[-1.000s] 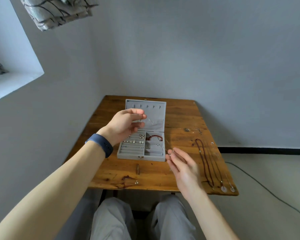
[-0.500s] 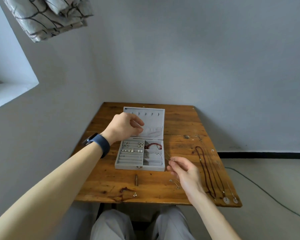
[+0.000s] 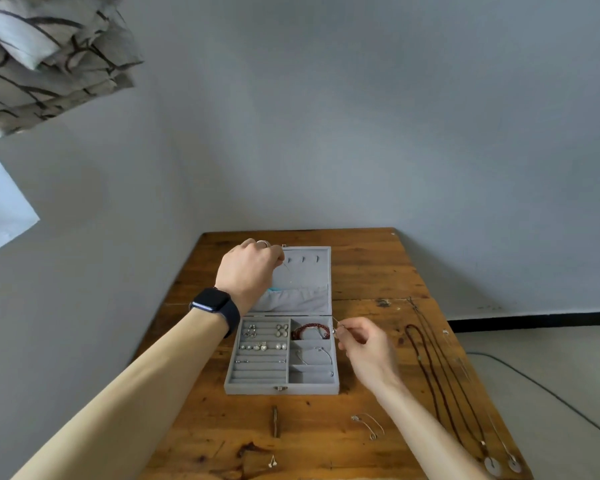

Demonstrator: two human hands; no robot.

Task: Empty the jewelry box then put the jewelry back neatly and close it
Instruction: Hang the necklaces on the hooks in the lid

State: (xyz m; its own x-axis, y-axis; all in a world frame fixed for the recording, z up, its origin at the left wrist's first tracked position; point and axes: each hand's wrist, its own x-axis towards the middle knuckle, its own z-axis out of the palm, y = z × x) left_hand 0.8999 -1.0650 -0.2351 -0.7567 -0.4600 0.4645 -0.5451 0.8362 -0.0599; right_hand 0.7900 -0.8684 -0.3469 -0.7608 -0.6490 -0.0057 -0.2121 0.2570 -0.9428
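While left hand [image 3: 248, 271] fingers pinch thin chain [image 3: 287, 266] at lid, right hand [image 3: 366, 344] fingers pinch its other end.

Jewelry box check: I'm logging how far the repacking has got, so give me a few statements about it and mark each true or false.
1. The jewelry box stands open on the wooden table. True.
2. The red bead bracelet lies on the table outside the box. False: it sits in the box's upper right compartment.
3. The left hand is up at the lid's hooks. True.
4. The dark cord necklaces are already packed. False: they lie on the table, right of the box.
5. The right hand rests flat and empty. False: its fingers pinch a thin chain end beside the box's right edge.
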